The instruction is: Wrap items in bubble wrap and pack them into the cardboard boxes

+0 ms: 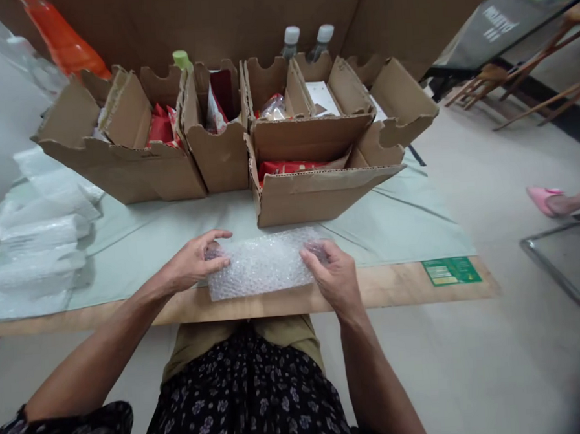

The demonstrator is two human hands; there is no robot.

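A flat, clear bubble wrap bag (263, 264) is held level over the front edge of the table. My left hand (199, 259) grips its left end, thumb on top and index finger stretched out along the far side. At the right end my right hand (330, 270) pinches the wrap, with the thumb on top and the other fingers underneath. Whether anything is inside the wrap I cannot tell. Just beyond it stands a cardboard bin (313, 199) with red packets (292, 167) in it.
A row of cardboard bins (223, 149) with packets and boxes lines the back of the table. Bubble wrap pieces (43, 236) are piled at the left. Bottles (290, 39) stand behind the bins. At the right are a metal chair frame (555, 274) and a person's foot in a pink shoe (546, 200).
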